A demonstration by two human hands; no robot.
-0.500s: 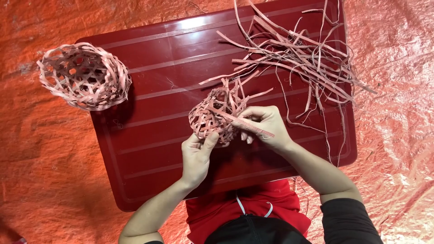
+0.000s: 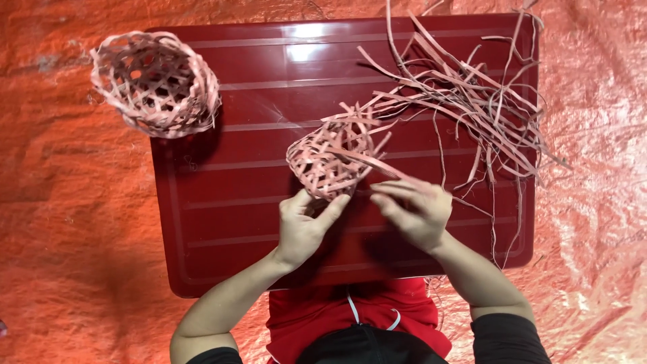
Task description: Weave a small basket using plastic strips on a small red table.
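**Two baskets, one in hand**

Left hand (image 2: 304,226) grips the half-woven pink strip basket (image 2: 330,160) mid-tray; right hand (image 2: 414,212) pinches its loose strip (image 2: 377,164). One finished woven basket (image 2: 156,82) overhangs the dark red plastic tray's (image 2: 229,222) far-left corner. One pile of loose pink strips (image 2: 472,101) spills past the right edge.

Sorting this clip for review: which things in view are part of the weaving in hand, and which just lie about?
In use:
- half-woven basket, held by the left hand
- loose strip running from it to the right hand
- red tray beneath them

Lying about:
- finished basket at the tray's corner
- pile of spare strips
- orange sheet under all
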